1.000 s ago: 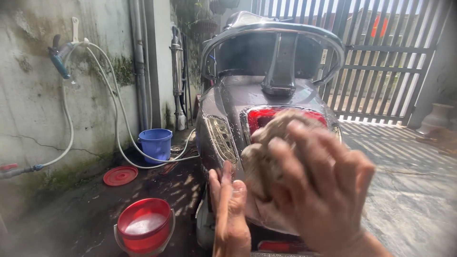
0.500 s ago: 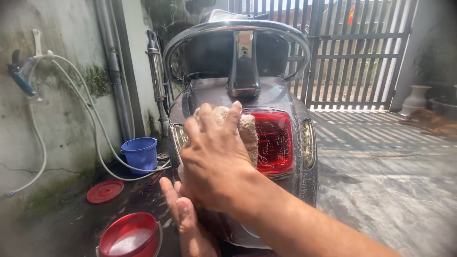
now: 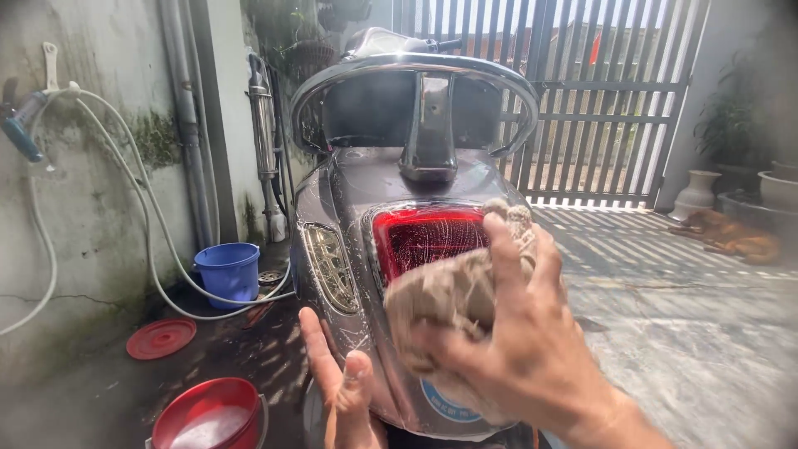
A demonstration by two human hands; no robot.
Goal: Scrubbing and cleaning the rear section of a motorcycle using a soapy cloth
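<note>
A grey scooter (image 3: 378,179) stands with its rear toward me, its red tail light (image 3: 420,237) wet and soapy under a chrome grab rail (image 3: 416,66). My right hand (image 3: 532,349) grips a tan wash sponge (image 3: 445,295) and presses it on the tail light's right lower part. My left hand (image 3: 341,391) is flat and open, fingers up, resting against the rear panel below the left turn lamp (image 3: 330,268).
A red bucket (image 3: 208,416) of soapy water sits at lower left, with a red lid (image 3: 160,338) and a blue bucket (image 3: 227,273) beyond. A white hose (image 3: 141,216) hangs from the wall tap. A barred gate (image 3: 615,100) is behind; a dog (image 3: 731,237) lies at right near pots.
My right hand with the sponge has swept from the left side of the tail light across to its right. The view shifted slightly; the left hand stays on the panel.
</note>
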